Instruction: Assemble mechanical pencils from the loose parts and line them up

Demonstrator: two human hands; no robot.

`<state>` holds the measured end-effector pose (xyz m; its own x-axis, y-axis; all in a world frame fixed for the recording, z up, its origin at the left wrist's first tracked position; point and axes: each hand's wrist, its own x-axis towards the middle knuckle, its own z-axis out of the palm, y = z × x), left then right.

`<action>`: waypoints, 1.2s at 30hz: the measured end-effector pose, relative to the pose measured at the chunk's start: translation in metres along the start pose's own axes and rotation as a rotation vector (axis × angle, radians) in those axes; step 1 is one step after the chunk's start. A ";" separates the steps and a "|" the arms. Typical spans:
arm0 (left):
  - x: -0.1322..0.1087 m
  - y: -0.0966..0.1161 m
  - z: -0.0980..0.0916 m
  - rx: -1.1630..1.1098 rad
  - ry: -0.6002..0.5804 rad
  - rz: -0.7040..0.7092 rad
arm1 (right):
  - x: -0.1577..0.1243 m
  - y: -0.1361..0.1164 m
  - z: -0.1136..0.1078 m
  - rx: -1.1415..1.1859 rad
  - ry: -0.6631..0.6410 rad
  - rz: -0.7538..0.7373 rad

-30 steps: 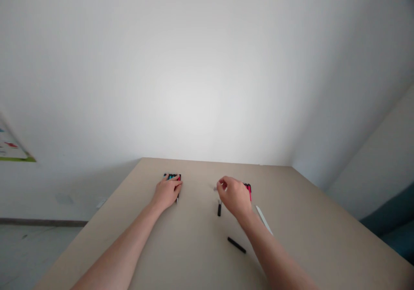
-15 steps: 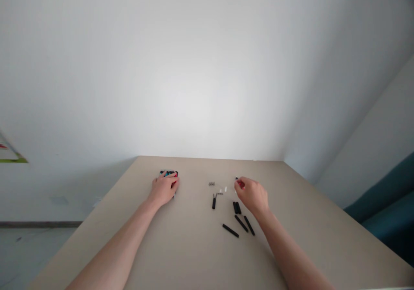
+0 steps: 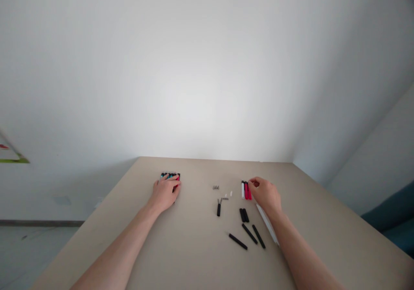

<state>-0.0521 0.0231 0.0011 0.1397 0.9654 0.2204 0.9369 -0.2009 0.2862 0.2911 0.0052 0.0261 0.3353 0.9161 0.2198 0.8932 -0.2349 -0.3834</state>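
Observation:
My left hand (image 3: pixel 164 193) rests with fingers spread over a row of dark, teal and pink marker-like pieces (image 3: pixel 170 175) at the table's left. At the right, my right hand (image 3: pixel 265 193) has its thumb and forefinger together beside a small row of pieces, one white (image 3: pixel 243 190) and others pink (image 3: pixel 246 190). Whether anything is between those fingertips is too small to tell. Several black sticks lie nearer, among them a slanting one (image 3: pixel 238 241) and a short pair (image 3: pixel 244 215).
Small metal pieces (image 3: pixel 216 187), tiny white bits (image 3: pixel 230 193) and a black-handled piece (image 3: pixel 219 209) lie mid-table. A long white strip (image 3: pixel 268 224) lies partly under my right forearm. Behind the beige table (image 3: pixel 194 247) stands a wall.
My right hand has shifted right, uncovering the white and pink pieces. The white strip now shows beside my forearm. The view has turned slightly; my left hand stays on its row.

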 end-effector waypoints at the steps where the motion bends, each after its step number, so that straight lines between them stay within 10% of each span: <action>1: 0.000 0.000 0.000 -0.004 0.000 0.007 | 0.002 0.004 -0.001 -0.005 -0.005 0.020; 14: -0.001 0.000 0.001 0.008 0.023 0.027 | 0.004 0.014 0.010 -0.060 -0.177 0.090; 22: -0.002 0.007 -0.003 -0.143 0.175 0.201 | -0.003 0.000 -0.002 -0.039 -0.058 0.055; 30: -0.030 0.054 -0.010 -0.524 0.038 0.448 | -0.044 -0.049 0.001 0.303 -0.096 -0.679; 36: -0.034 0.063 -0.012 -0.535 -0.229 0.495 | -0.060 -0.068 0.009 0.383 -0.243 -0.853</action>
<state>-0.0015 -0.0246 0.0231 0.6207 0.7402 0.2585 0.4725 -0.6163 0.6300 0.2079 -0.0305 0.0304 -0.4904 0.7821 0.3845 0.6348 0.6229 -0.4573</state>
